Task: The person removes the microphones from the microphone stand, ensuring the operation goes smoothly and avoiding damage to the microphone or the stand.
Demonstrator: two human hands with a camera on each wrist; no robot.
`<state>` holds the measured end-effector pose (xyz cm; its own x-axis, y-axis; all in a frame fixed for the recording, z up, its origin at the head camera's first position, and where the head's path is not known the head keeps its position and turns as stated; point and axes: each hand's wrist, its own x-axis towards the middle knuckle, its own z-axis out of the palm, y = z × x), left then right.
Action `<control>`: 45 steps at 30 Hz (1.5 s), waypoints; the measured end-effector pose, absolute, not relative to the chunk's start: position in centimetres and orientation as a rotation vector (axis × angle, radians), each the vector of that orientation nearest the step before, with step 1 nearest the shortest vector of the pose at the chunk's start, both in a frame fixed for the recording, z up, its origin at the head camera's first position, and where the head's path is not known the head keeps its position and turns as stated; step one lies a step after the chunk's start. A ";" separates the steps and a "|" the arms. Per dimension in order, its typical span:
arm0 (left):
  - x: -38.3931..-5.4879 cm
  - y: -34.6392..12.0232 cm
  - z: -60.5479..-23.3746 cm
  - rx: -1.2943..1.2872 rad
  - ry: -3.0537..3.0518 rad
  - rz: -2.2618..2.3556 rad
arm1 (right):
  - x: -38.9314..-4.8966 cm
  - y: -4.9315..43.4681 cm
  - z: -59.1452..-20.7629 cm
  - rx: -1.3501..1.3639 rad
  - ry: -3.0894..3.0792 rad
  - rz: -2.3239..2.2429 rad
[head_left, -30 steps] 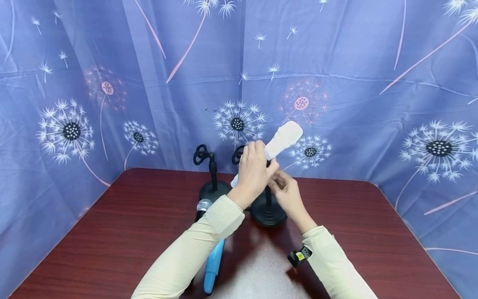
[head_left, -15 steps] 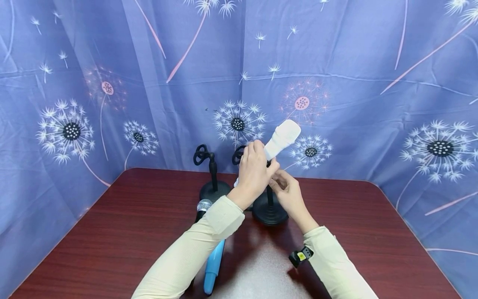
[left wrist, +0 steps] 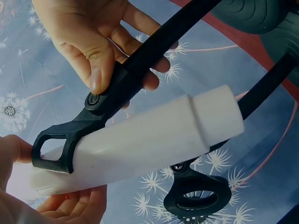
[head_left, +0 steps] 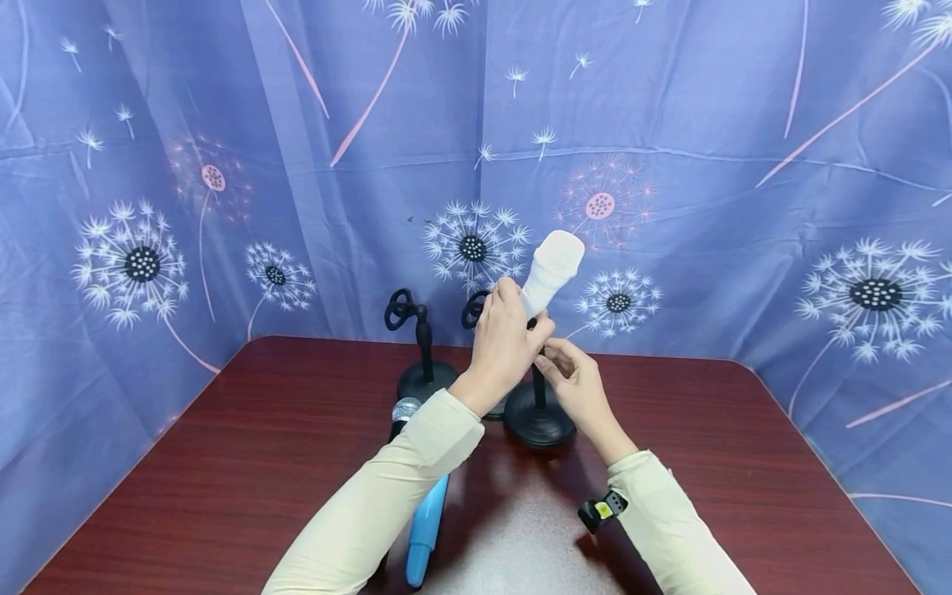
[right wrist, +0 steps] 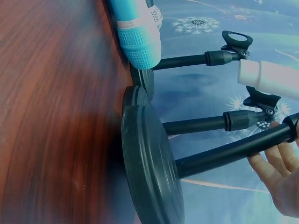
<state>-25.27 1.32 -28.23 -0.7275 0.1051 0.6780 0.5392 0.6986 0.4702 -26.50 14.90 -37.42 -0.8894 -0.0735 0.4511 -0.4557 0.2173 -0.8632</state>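
Note:
My left hand (head_left: 500, 345) grips a white microphone (head_left: 554, 263), which tilts with its head up and to the right. In the left wrist view the black clip (left wrist: 70, 135) of a microphone stand lies around the white handle (left wrist: 154, 140), whose tail end sticks out past it. My right hand (head_left: 578, 390) holds this stand at the upper part of its pole, thumb near the clip's pivot screw (left wrist: 94, 99). The stand's round base (head_left: 540, 420) is on the table. From the head view, my left hand hides the clip.
Two more black stands with bare clips are behind; one is at the left (head_left: 424, 339), the other's clip (left wrist: 198, 198) is below the microphone. A blue microphone (head_left: 426, 533) and a black one with a silver head (head_left: 406, 409) lie on the wooden table (head_left: 223, 463), partly under my left sleeve.
The white microphone's head has swung left and slightly up, so it stands steeper. Its tail has gone behind my left hand. The stand's base has shifted slightly right.

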 end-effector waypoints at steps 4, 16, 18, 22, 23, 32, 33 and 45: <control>-25.3 1.1 -28.0 -0.499 -2.313 -0.929 | -26.4 14.9 -37.3 0.463 -2.223 1.691; -25.3 0.1 -27.6 -0.501 -2.378 -1.134 | -26.5 15.1 -37.2 0.496 -2.192 1.728; -25.4 -0.1 -27.6 -0.510 -2.373 -1.149 | -26.5 15.2 -37.2 0.495 -2.192 1.731; -25.3 -0.4 -27.5 -0.529 -2.356 -1.171 | -26.4 15.3 -37.2 0.511 -2.185 1.736; -25.4 -0.4 -27.5 -0.532 -2.354 -1.178 | -26.4 15.4 -37.2 0.514 -2.183 1.735; -25.5 -1.0 -27.4 -0.558 -2.357 -1.259 | -26.4 15.8 -36.8 0.540 -2.169 1.752; -25.5 -1.0 -27.4 -0.560 -2.357 -1.265 | -26.5 15.9 -36.7 0.533 -2.178 1.749; -25.8 -2.2 -27.2 -0.524 -2.343 -1.524 | -27.1 17.6 -36.3 0.477 -1.895 2.097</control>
<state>-25.81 -2.16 -27.16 -0.8895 0.1399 0.4349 0.4543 0.3716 0.8097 -27.08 17.60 -36.31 -0.9078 -0.0169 0.4190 -0.4152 -0.1047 -0.9037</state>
